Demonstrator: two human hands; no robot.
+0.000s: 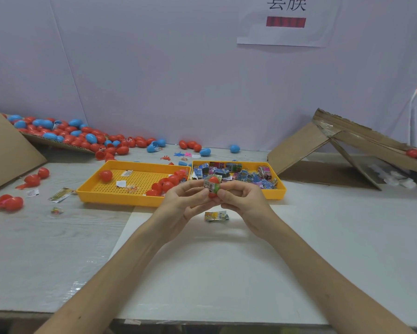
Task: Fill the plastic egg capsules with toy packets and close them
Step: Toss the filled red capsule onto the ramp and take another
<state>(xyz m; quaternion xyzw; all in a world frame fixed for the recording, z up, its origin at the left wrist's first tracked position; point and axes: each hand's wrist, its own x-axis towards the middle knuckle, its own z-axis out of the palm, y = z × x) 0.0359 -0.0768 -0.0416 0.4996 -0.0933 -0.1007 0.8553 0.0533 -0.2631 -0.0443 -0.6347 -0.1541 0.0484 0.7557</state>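
We pinch the red plastic egg capsule [213, 180] between left hand [184, 201] and right hand [242, 201], both clamped on it, above the worktop [226, 273] by the yellow plastic trays [116, 200].
Risk: crumpled printed toy packet [208, 187] bulges out, so halves may jam on it or slip free.

Egg capsule [213, 180]: smooth, glossy red plastic. Toy packet [208, 186] against it: shiny printed film, crinkled. Left tray [111, 197], mid-table: yellow plastic, slight sheen, perforated floor. Cardboard flaps [299, 145], far right corner: matt, rough torn edges. Table [226, 273]: matt white sheet.
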